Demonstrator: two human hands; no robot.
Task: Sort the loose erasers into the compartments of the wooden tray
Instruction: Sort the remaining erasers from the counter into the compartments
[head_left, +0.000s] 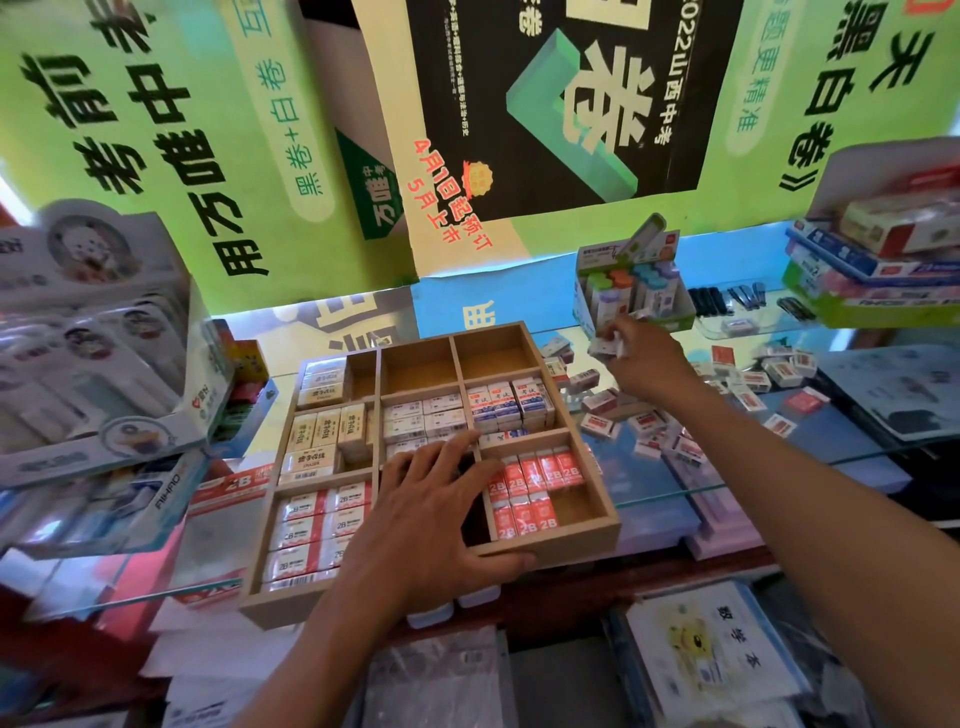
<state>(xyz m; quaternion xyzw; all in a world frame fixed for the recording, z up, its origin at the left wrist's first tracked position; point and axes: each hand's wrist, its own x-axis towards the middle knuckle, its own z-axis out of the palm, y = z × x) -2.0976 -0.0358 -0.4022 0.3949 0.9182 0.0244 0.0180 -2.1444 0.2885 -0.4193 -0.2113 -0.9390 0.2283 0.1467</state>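
Beyond the far right corner of the shallow, pale wooden tray with its grid of compartments, the right hand is curled around a small clutch of white-and-red wrapped erasers, held above the loose erasers scattered on the glass counter. That pile lies right of the tray, so the right hand is far nearer it. The left hand rests flat on the tray's near middle, fingers spread and straight, thumb over the front rim, gripping nothing. Nearest the loaded hand, the two far compartments on the tray's right stand empty. Red wrappers in the near right compartment read "2B"; the near left white ones also read "2B".
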